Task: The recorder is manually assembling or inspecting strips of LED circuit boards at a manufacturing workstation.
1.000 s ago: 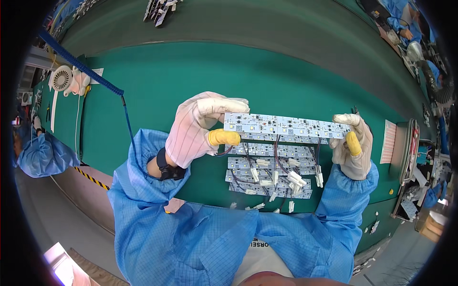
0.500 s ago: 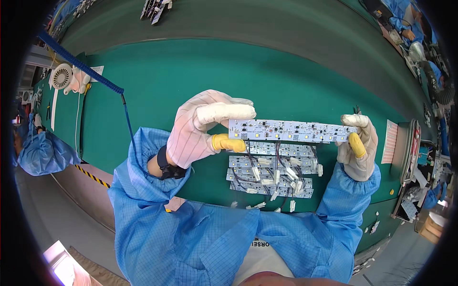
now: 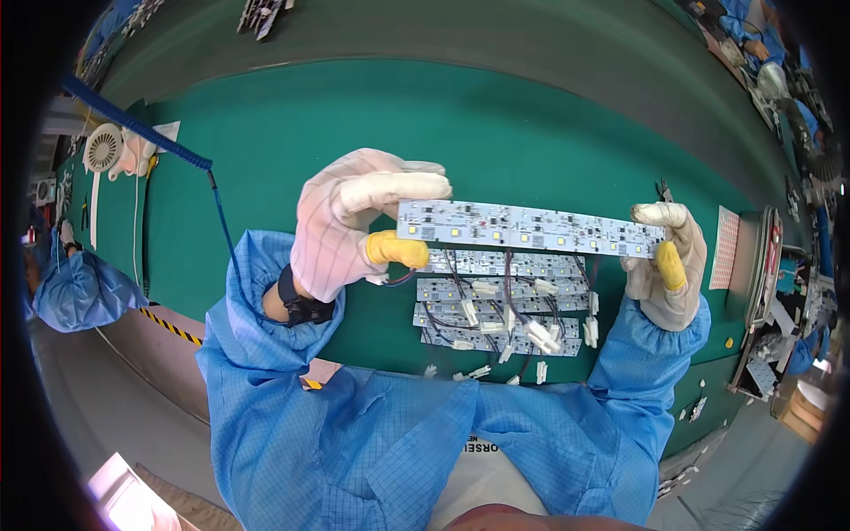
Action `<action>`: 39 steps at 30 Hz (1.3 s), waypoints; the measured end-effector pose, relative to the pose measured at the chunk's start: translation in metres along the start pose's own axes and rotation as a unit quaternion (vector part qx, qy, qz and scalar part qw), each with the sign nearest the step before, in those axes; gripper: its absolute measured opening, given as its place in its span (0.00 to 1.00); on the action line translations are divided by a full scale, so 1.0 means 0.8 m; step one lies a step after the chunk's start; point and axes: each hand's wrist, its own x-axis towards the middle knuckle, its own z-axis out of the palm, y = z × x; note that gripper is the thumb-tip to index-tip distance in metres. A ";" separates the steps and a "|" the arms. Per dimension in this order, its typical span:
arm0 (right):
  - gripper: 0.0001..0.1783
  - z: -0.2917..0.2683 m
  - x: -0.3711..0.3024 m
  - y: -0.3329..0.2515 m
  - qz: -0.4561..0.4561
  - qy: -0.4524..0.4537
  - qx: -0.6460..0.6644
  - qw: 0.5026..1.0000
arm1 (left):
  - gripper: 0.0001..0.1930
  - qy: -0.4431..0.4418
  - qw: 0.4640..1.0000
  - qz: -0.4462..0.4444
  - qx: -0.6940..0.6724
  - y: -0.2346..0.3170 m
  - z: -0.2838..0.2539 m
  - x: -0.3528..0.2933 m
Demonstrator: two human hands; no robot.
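A long white LED circuit board (image 3: 536,228) is held up between my two gloved hands, its face with yellow LEDs toward me. My left hand (image 3: 354,221) pinches its left end between a white-tipped forefinger and a yellow-tipped thumb. At the right end my right hand (image 3: 668,261) grips it the same way. Dark wires hang below the board. Beneath it, several similar LED boards (image 3: 443,316) lie in rows on the green mat, with wires and white connectors (image 3: 540,336) spread across them. The held board partly hides the farthest row.
A blue coiled cord (image 3: 133,115) runs from the upper left to my left wrist strap (image 3: 305,305). A small white fan (image 3: 104,148) stands at the far left. Beyond the green mat (image 3: 425,115) is a grey belt (image 3: 496,35). At right stands a metal-edged rack (image 3: 757,274).
The held board has shifted a little left at its left end and now slopes down more to the right. My left hand has moved left and slightly farther away.
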 end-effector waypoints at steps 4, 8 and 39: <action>0.32 -0.005 -0.001 0.009 -0.062 0.010 -0.030 0.998 | 0.29 -0.029 0.995 0.067 0.067 -0.005 -0.006 0.005; 0.28 -0.002 -0.004 -0.004 0.036 0.032 -0.076 0.996 | 0.28 -0.006 0.996 0.064 0.062 -0.006 -0.004 0.004; 0.24 0.005 -0.007 -0.020 0.037 -0.020 -0.105 0.994 | 0.31 0.059 0.991 0.045 0.113 -0.026 -0.012 -0.004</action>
